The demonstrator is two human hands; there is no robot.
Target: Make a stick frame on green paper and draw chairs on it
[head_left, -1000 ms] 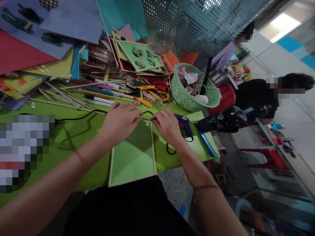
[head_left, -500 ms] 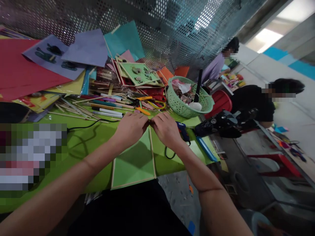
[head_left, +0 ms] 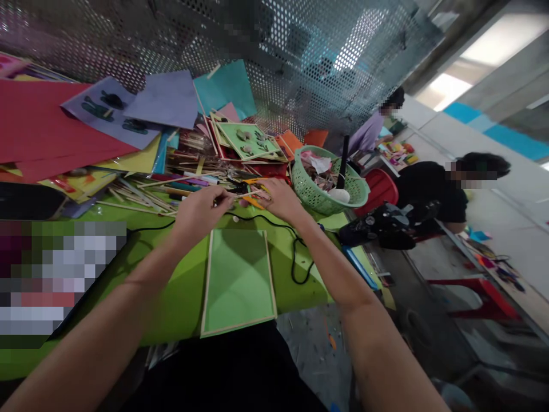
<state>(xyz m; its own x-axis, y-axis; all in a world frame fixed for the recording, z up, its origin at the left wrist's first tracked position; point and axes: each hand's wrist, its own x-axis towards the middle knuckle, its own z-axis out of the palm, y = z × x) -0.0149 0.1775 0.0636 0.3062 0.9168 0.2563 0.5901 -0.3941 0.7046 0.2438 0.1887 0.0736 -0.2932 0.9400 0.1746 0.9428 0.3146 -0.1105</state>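
Note:
My left hand is closed, pinching a thin wooden stick that points to the right from its fingertips. Over the stick's far end, my right hand has its fingers stretched out beside orange-handled scissors; whether it touches either one is hard to see. Below both hands, a light green card lies flat near the table's front edge. Thin wooden strips run along its borders. Small pebbles rest on the table just beyond the card.
Sticks and pens lie heaped behind my hands, with coloured sheets to the left. A green basket of scraps stands at the right. A black cable loops beside the card. Two people sit farther off to the right.
My hands, together over the card's top edge before, have moved apart and farther back. The wooden stick now shows between them, and the card's whole face is uncovered.

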